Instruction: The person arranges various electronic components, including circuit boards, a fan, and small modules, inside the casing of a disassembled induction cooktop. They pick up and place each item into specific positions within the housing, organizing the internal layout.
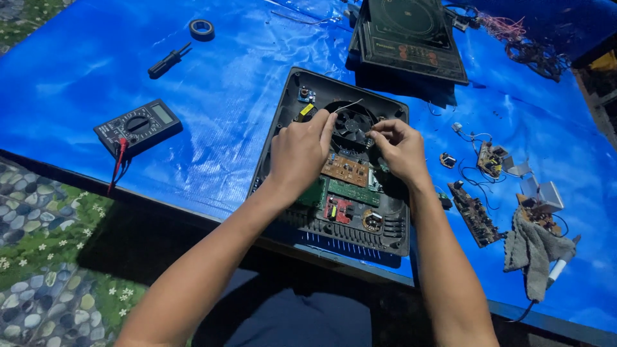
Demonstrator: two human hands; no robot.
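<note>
Tabletop (212, 128) under blue sheeting fills our view. At centre lies the opened black cooker base (392, 241), its long axis running from six to twelve o'clock away from us. At twelve o'clock beyond it sits a stack of cooker tops (411, 38); at nine o'clock a multimeter (138, 126), a screwdriver (168, 61) and a tape roll (202, 29); at three o'clock loose circuit boards (475, 215) and a grey rag (530, 250). Inside the base, the round fan (352, 122) lies at twelve o'clock from both hands. Our left hand (299, 154) is closed, fingers pinching a thin pale wire (347, 105) at the fan's rim. Our right hand (402, 151) is curled, fingertips pinched on something small at the fan's edge, slightly nearer.
</note>
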